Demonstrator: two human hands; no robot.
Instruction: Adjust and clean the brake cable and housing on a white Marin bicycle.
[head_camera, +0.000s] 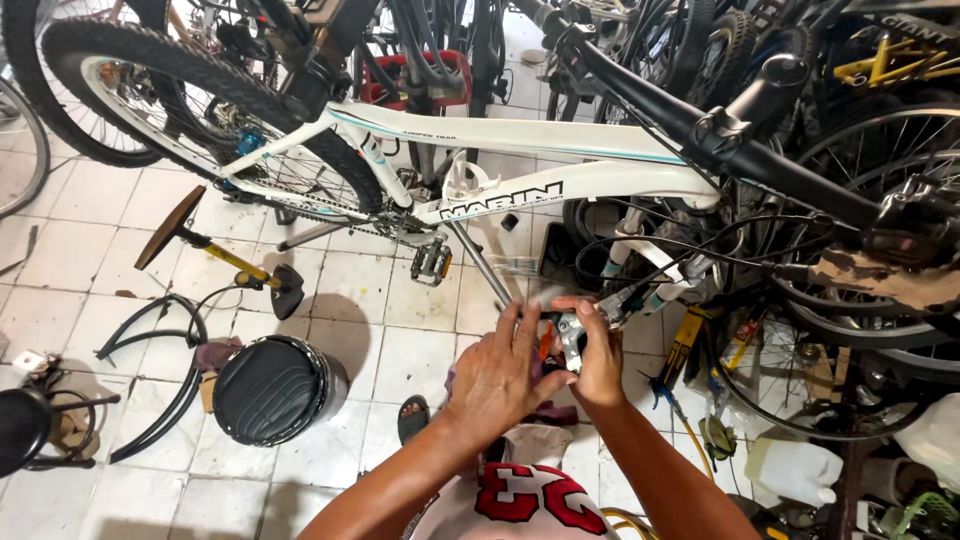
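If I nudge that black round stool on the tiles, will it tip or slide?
The stool looks squat and wide, so it probably slides rather than tips. Its padded top likely gives a little under a push. The tile floor looks smooth, so it may scoot easily.
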